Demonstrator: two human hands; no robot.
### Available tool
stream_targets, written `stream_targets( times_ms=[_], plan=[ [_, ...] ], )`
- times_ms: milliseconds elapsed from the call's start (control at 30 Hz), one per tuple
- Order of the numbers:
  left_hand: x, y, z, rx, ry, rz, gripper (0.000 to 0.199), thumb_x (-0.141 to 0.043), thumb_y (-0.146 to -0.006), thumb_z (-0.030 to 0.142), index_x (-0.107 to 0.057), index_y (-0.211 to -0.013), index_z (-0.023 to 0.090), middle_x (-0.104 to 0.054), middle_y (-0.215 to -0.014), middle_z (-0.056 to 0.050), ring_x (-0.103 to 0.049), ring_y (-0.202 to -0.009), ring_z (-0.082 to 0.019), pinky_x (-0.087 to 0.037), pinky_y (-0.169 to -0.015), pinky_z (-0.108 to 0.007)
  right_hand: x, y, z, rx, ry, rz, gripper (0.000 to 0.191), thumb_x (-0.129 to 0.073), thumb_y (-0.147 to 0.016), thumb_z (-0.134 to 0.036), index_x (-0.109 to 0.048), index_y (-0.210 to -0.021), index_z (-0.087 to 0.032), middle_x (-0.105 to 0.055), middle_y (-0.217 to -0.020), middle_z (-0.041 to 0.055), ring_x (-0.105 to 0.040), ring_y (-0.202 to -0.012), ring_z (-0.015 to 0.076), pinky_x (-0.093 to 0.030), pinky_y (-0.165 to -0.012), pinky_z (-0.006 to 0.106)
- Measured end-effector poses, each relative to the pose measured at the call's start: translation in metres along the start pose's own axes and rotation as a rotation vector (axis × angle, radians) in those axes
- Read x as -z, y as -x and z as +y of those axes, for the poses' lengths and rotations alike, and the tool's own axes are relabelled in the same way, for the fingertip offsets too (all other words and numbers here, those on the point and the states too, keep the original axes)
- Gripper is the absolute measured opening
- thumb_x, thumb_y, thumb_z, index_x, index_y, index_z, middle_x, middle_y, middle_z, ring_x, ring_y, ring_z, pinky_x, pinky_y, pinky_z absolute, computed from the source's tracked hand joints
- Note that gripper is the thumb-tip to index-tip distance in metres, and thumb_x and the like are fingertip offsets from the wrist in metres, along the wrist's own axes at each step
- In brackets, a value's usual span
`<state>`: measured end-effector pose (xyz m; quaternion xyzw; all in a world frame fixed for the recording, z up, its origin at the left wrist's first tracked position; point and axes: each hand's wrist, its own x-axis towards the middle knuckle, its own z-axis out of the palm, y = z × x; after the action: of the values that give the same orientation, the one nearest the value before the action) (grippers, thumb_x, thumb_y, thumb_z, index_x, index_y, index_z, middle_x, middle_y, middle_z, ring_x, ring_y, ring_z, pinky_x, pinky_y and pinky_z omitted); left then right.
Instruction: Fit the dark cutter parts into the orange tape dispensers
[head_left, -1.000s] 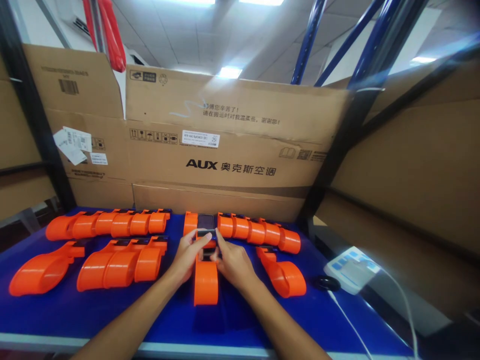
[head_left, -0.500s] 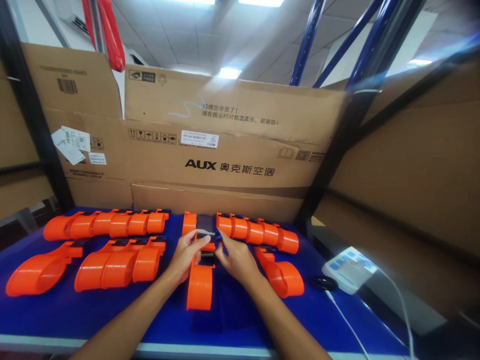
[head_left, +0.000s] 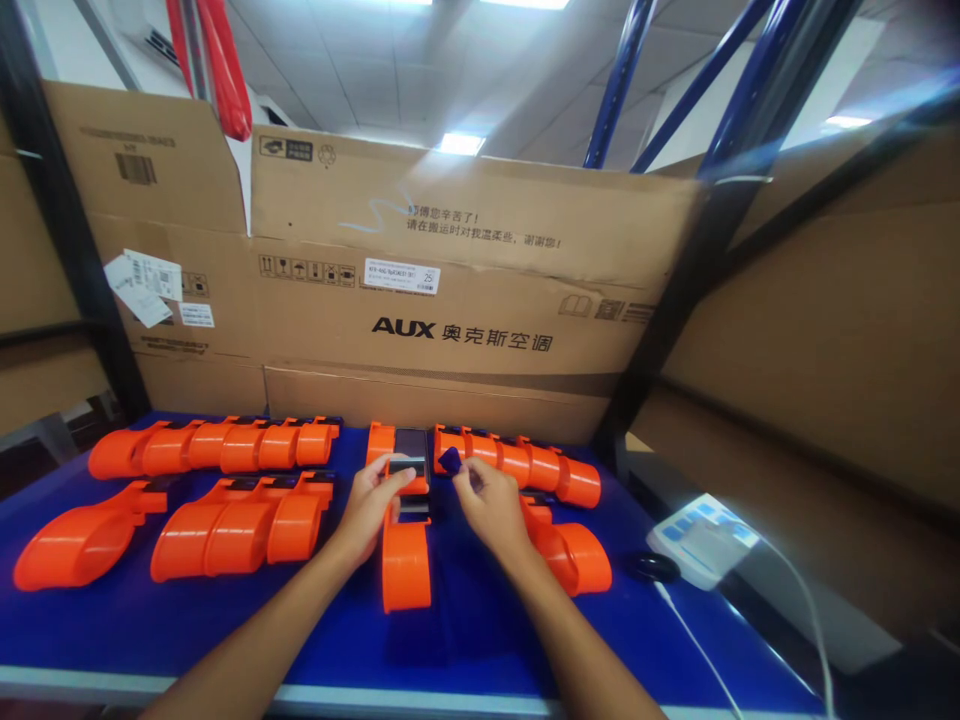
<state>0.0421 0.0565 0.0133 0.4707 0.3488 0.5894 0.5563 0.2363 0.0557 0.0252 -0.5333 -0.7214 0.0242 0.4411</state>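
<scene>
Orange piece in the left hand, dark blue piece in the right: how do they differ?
The orange piece is bright and has a broad, rounded band; the blue piece is dark and irregular. The orange piece is clearly larger than the blue piece. The left hand grips the orange piece, while the right hand pinches the blue piece. Both are hand-held.

Left loops (head_left: 238, 448), right loops (head_left: 514, 463) on table (head_left: 337, 640); middle loop (head_left: 407, 570) between; cardboard (head_left: 315, 325) behind; device (head_left: 694, 560) far right.

Plain blue is shown by the counter (head_left: 480, 640), bright orange by the rings (head_left: 238, 536) on it, dark purple by the pinched scrap (head_left: 450, 461)
</scene>
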Motion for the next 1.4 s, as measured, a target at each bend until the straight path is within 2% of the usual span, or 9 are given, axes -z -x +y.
stream_targets(
  times_ms=[167,400,533,700,767,867,1000,1267,1400],
  plan=[
    [0.001,-0.002,-0.002,0.020,-0.005,0.029,0.044,-0.081,-0.072,0.047,-0.070,-0.103,0.016,-0.053,-0.056,0.007,-0.041,-0.035,-0.006,-0.029,-0.039,-0.020,0.001,-0.006,0.012,-0.230,0.248,-0.336,0.029,-0.049,-0.094,-0.026,-0.065,-0.071,-0.018,-0.072,-0.073,0.0064,-0.066,-0.069,0.0186,-0.037,-0.059,0.024],
    [0.002,-0.003,-0.006,0.030,-0.016,0.013,0.044,-0.081,-0.072,0.047,-0.070,-0.101,0.017,-0.052,-0.057,0.007,-0.040,-0.035,-0.006,-0.028,-0.038,-0.020,-0.001,0.000,0.012,-0.321,0.355,-0.443,0.029,-0.048,-0.095,-0.031,-0.072,-0.086,-0.017,-0.076,-0.093,0.0150,-0.072,-0.085,0.0276,-0.044,-0.067,0.030],
    [0.004,-0.005,-0.009,0.017,-0.050,0.004,0.045,-0.081,-0.071,0.048,-0.070,-0.102,0.017,-0.050,-0.054,0.008,-0.040,-0.035,-0.006,-0.027,-0.038,-0.021,0.001,0.000,0.006,-0.320,0.451,-0.440,0.028,-0.049,-0.095,-0.034,-0.072,-0.093,-0.018,-0.076,-0.099,0.0164,-0.072,-0.095,0.0316,-0.048,-0.075,0.035],
    [0.006,-0.007,-0.012,0.028,-0.074,-0.010,0.049,-0.081,-0.072,0.051,-0.070,-0.106,0.017,-0.056,-0.057,0.006,-0.040,-0.036,-0.007,-0.029,-0.039,-0.021,0.006,-0.001,0.001,-0.261,0.478,-0.355,0.028,-0.049,-0.096,-0.035,-0.072,-0.094,-0.018,-0.075,-0.092,0.0145,-0.072,-0.090,0.0308,-0.049,-0.073,0.035],
    [0.006,-0.007,-0.012,0.033,-0.081,-0.013,0.049,-0.081,-0.072,0.052,-0.070,-0.105,0.018,-0.057,-0.059,0.005,-0.039,-0.036,-0.006,-0.028,-0.039,-0.021,0.008,-0.001,-0.002,-0.164,0.345,-0.267,0.028,-0.048,-0.098,-0.034,-0.072,-0.100,-0.019,-0.074,-0.088,0.0113,-0.071,-0.086,0.0274,-0.050,-0.074,0.034],
    [0.004,-0.006,-0.011,0.032,-0.093,-0.034,0.047,-0.081,-0.072,0.054,-0.070,-0.099,0.017,-0.054,-0.057,0.006,-0.038,-0.036,-0.006,-0.028,-0.039,-0.020,0.009,0.000,-0.007,0.097,0.006,-0.155,0.029,-0.048,-0.100,-0.033,-0.068,-0.118,-0.022,-0.073,-0.095,0.0082,-0.069,-0.088,0.0228,-0.053,-0.079,0.032],
    [0.003,-0.005,-0.011,0.033,-0.115,-0.049,0.048,-0.078,-0.075,0.058,-0.071,-0.099,0.017,-0.052,-0.055,0.006,-0.039,-0.036,-0.006,-0.027,-0.039,-0.021,0.005,0.005,-0.016,0.310,-0.197,-0.146,0.032,-0.056,-0.098,-0.032,-0.065,-0.128,-0.025,-0.069,-0.108,0.0088,-0.067,-0.098,0.0220,-0.054,-0.087,0.033],
    [0.004,-0.006,-0.005,0.044,0.001,0.031,0.051,-0.079,-0.072,0.060,-0.069,-0.096,0.016,-0.056,-0.061,0.005,-0.038,-0.036,-0.004,-0.026,-0.037,-0.020,0.005,0.002,-0.012,0.199,-0.173,-0.135,0.025,-0.055,-0.097,-0.031,-0.068,-0.117,-0.023,-0.069,-0.110,0.0093,-0.066,-0.089,0.0217,-0.054,-0.081,0.033],
    [0.006,-0.005,0.002,0.042,0.151,0.127,0.048,-0.077,-0.073,0.062,-0.062,-0.088,0.018,-0.047,-0.051,0.009,-0.037,-0.035,-0.006,-0.028,-0.037,-0.019,0.005,0.000,-0.006,0.164,-0.100,-0.091,0.023,-0.056,-0.096,-0.030,-0.067,-0.114,-0.021,-0.070,-0.108,0.0096,-0.065,-0.092,0.0228,-0.052,-0.087,0.036]
  ],
)
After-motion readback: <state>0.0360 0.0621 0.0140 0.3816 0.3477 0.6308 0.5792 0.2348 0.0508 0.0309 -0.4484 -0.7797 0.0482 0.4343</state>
